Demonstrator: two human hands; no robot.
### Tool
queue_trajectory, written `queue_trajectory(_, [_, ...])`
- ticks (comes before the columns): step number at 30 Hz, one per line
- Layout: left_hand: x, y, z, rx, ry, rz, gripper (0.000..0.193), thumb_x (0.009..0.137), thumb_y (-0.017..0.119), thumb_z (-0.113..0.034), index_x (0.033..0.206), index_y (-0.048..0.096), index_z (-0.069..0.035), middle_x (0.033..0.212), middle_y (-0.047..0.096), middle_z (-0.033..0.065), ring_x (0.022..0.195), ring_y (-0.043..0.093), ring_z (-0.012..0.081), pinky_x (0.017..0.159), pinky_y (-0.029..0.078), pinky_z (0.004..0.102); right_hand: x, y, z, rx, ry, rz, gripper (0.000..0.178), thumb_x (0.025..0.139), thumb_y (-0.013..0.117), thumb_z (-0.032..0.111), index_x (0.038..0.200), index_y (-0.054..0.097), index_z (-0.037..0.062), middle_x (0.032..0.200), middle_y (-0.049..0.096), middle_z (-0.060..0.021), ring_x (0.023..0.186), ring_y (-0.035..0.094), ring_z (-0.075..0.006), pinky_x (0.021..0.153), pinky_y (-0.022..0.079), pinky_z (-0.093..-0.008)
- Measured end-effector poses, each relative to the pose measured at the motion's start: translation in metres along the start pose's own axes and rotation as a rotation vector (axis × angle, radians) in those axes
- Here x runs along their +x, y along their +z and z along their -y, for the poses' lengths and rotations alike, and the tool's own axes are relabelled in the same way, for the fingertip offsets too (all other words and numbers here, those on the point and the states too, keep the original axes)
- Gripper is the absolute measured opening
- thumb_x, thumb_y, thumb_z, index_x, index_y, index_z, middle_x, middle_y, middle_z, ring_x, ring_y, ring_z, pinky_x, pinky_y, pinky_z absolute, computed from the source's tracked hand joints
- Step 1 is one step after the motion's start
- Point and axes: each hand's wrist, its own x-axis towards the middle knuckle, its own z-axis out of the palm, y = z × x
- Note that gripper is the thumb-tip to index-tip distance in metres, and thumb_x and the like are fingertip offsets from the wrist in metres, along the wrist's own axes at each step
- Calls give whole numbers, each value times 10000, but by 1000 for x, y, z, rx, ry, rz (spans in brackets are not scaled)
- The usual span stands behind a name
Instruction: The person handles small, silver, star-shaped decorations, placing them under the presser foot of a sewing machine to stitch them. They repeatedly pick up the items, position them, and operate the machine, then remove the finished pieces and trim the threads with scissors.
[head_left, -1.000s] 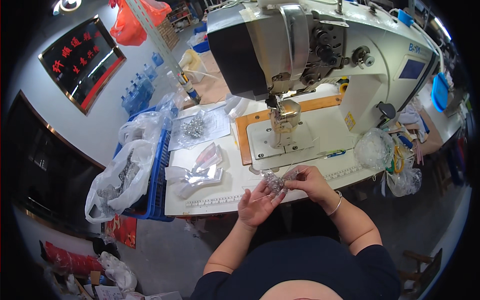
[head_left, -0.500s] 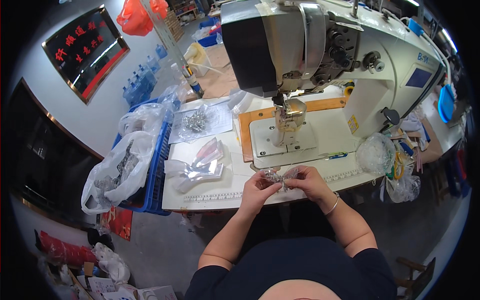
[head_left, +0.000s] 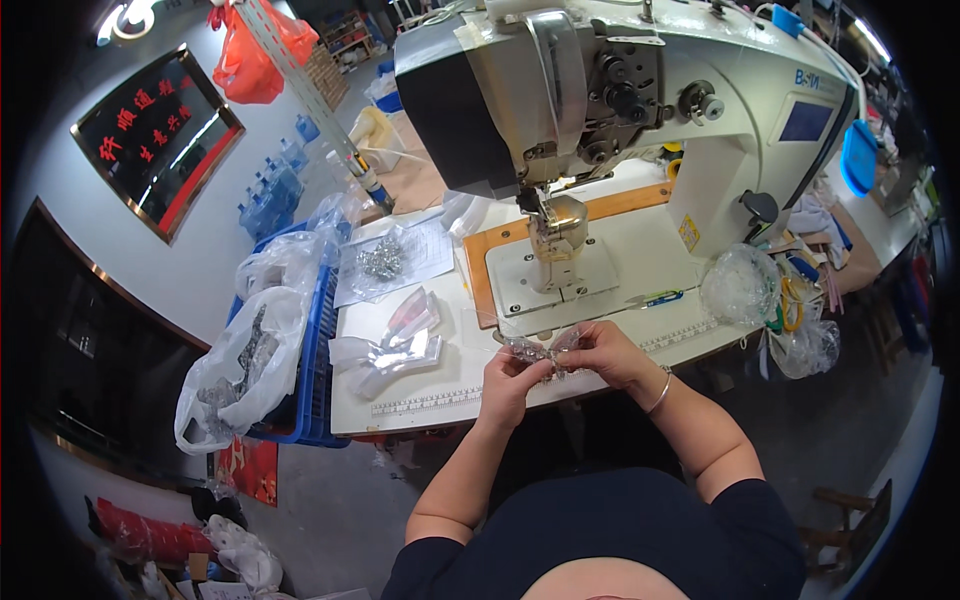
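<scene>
My left hand (head_left: 505,390) and my right hand (head_left: 608,356) are close together over the table's front edge, both with fingers pinched. Between them they grip a small silvery, glittering bow-shaped piece (head_left: 528,349); fingers cover part of it. A thin thread seems to run from it toward the machine. Just beyond stands a white post-bed sewing machine (head_left: 735,75), its needle area above the metal post (head_left: 557,255). Left of my hands lie shiny clear-and-silver strips (head_left: 400,350) on the white tabletop (head_left: 460,365).
A blue crate (head_left: 318,365) with white plastic bags (head_left: 270,345) adjoins the table's left edge. A bag of silvery pieces (head_left: 380,258) rests on paper. Rightward are a small thread snipper (head_left: 660,298), a clear plastic bundle (head_left: 740,287) and yellow-handled scissors (head_left: 791,305). A measuring tape (head_left: 430,402) runs along the front.
The view has turned a little, so the machine sits further left in the picture. Both hands keep hold of the silvery piece, its tilt slightly different.
</scene>
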Motion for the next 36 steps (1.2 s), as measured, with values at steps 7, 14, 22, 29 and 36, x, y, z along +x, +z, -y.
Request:
queue_trajectory(7, [-8, 5, -2, 65, 124, 61, 227, 729, 649, 74, 927, 552, 18, 862, 602, 89, 773, 607, 168, 702, 514, 290, -19, 8, 19, -126, -91, 43, 203, 740, 711, 45, 914, 629, -20, 843, 655, -80, 774, 618, -126, 712, 496, -245])
queue_trajectory(14, [-12, 21, -9, -92, 42, 83, 217, 722, 674, 44, 911, 574, 6, 821, 608, 73, 717, 588, 141, 640, 483, 262, -30, -3, 20, -136, -116, 103, 172, 799, 673, 84, 939, 626, -4, 806, 629, -50, 747, 593, -124, 738, 489, -255])
queue_trajectory(22, [-4, 27, -1, -170, -50, 141, 211, 733, 668, 23, 912, 562, -6, 828, 597, 63, 726, 585, 144, 632, 477, 256, -36, -17, 17, 132, -33, 139, 190, 859, 580, 91, 1012, 605, -17, 956, 625, -96, 864, 605, -177, 779, 494, -306])
queue_trajectory(29, [6, 25, 6, -223, -104, 189, 217, 737, 667, 23, 918, 557, -21, 839, 596, 61, 737, 590, 148, 640, 487, 268, -28, -32, 9, 343, 92, 174, 201, 857, 554, 102, 1016, 598, -13, 966, 629, -94, 872, 613, -184, 795, 502, -335])
queue_trajectory(36, [15, 30, 5, -197, -24, 120, 219, 731, 664, 45, 912, 563, -25, 839, 601, 62, 748, 597, 155, 665, 502, 298, -24, -30, 12, 314, 46, 144, 210, 854, 598, 120, 1017, 577, -10, 983, 621, -96, 886, 619, -181, 800, 515, -327])
